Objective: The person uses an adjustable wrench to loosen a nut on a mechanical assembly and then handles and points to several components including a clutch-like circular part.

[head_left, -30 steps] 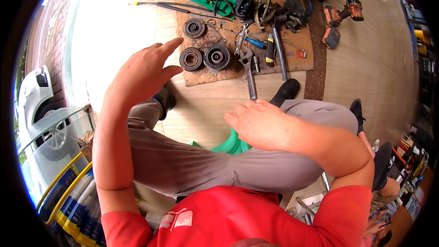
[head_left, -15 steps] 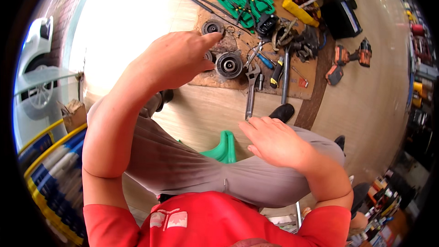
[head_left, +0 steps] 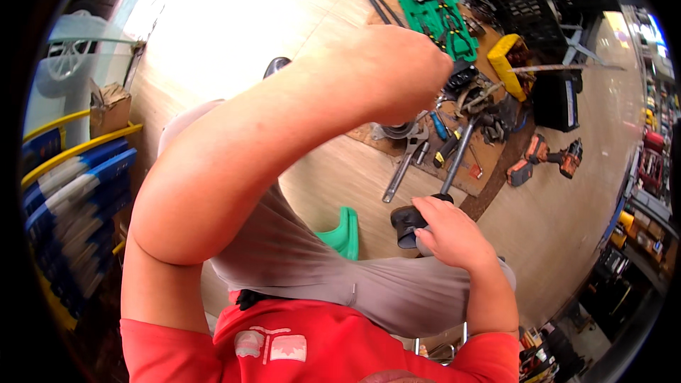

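My left hand (head_left: 408,74) is stretched over the cardboard mat, back upward. Its fingers bend down out of sight, and whatever is under them is hidden. A round metal part (head_left: 399,131) shows just below its wrist, partly covered. Beside that part lies an adjustable wrench (head_left: 401,172), with a small socket (head_left: 422,153) to its right. A blue-handled screwdriver (head_left: 439,126), a black-and-yellow tool (head_left: 447,147) and a long metal bar (head_left: 461,152) lie further right. My right hand (head_left: 457,235) hovers or rests by my right knee, fingers extended, nothing in it, near my black shoe (head_left: 406,225).
An open green tool case (head_left: 462,44), a yellow container (head_left: 505,64) and a black box (head_left: 555,103) stand at the back. Orange-and-black power tools (head_left: 567,158) lie right of the cardboard mat (head_left: 464,179). Green plastic (head_left: 347,232) shows between my legs. Blue items sit in a yellow-edged rack (head_left: 78,191) at left.
My left hand has moved right across the mat, from pointing fingers to bent ones, and now covers the round parts. The view has swung left. My right hand stays by the knee.
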### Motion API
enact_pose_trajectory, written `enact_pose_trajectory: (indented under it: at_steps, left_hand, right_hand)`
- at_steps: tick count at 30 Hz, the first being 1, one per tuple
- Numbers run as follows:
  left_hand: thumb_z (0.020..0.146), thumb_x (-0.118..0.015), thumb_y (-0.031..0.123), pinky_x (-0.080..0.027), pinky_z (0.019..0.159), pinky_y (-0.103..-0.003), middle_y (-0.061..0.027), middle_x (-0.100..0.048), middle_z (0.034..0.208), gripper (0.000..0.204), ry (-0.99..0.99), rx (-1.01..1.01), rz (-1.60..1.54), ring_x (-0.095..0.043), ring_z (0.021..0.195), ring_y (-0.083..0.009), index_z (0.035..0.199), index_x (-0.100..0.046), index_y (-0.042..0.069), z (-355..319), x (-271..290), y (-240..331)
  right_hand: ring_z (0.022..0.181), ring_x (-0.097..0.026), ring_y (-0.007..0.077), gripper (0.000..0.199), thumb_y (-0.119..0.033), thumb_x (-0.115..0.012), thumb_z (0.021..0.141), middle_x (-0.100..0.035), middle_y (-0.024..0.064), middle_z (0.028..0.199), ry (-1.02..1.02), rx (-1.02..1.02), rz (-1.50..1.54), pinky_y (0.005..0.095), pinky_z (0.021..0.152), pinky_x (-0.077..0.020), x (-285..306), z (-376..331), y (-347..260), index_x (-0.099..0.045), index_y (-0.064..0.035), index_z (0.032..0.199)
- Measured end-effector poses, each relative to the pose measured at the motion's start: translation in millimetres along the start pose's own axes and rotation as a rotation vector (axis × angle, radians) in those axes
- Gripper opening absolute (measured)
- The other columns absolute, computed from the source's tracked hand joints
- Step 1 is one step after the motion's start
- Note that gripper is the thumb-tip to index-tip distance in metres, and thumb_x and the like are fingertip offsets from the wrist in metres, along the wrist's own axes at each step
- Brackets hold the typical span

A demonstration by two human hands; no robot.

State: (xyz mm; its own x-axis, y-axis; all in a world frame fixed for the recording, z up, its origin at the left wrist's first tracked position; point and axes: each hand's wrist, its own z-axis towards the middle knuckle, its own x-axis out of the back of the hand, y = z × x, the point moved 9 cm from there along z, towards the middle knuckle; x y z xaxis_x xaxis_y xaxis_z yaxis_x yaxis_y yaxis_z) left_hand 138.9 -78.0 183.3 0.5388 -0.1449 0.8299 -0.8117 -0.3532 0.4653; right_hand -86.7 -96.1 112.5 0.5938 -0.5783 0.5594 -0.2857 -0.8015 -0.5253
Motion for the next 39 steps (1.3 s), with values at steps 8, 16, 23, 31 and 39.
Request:
enact_pose_trajectory:
  at_steps: [8,16,23,31,39]
  left_hand:
    - [0.088,-0.072,0.024,-0.054,0.078,-0.045,-0.0176,-0.071,0.088,0.031,0.048,-0.029,0.004,-0.069,0.092,-0.0356,0.107,-0.064,0.001,0,3,-2]
    - [0.090,-0.070,0.022,-0.053,0.082,-0.046,-0.0180,-0.071,0.091,0.032,-0.006,0.009,-0.008,-0.068,0.095,-0.0366,0.113,-0.061,0.002,-4,-4,-6]
    - [0.089,-0.069,0.021,-0.053,0.085,-0.046,-0.0189,-0.071,0.095,0.034,0.002,0.017,-0.006,-0.068,0.098,-0.0371,0.116,-0.060,0.003,-5,-5,-3]
    - [0.088,-0.069,0.021,-0.053,0.085,-0.048,-0.0193,-0.071,0.095,0.034,0.015,-0.027,0.041,-0.068,0.097,-0.0387,0.116,-0.060,0.003,-4,-9,2]
    - [0.088,-0.068,0.021,-0.053,0.084,-0.049,-0.0196,-0.071,0.093,0.032,0.017,-0.029,0.056,-0.067,0.095,-0.0396,0.114,-0.061,0.005,-3,-13,0]
  right_hand:
    - [0.115,-0.056,0.0388,0.052,-0.015,-0.067,0.088,-0.057,0.0193,0.128,0.020,0.038,-0.022,0.0452,0.099,-0.0460,2,10,1,-0.050,-0.0023,0.135]
    - [0.113,-0.057,0.0387,0.050,-0.014,-0.065,0.088,-0.058,0.0193,0.124,0.036,0.068,-0.028,0.0456,0.098,-0.0459,8,11,-6,-0.050,-0.0017,0.135]
    - [0.112,-0.057,0.0384,0.049,-0.013,-0.066,0.087,-0.059,0.0193,0.122,0.046,0.073,-0.035,0.0458,0.096,-0.0464,9,7,-10,-0.050,-0.0005,0.132]
    - [0.114,-0.056,0.0394,0.051,-0.014,-0.068,0.087,-0.058,0.0197,0.124,0.036,0.041,-0.018,0.0452,0.097,-0.0462,7,1,-5,-0.050,-0.0020,0.132]
    - [0.108,-0.058,0.0387,0.049,-0.012,-0.066,0.086,-0.059,0.0180,0.118,0.101,0.070,-0.032,0.0463,0.094,-0.0479,12,-4,-6,-0.049,-0.0020,0.132]
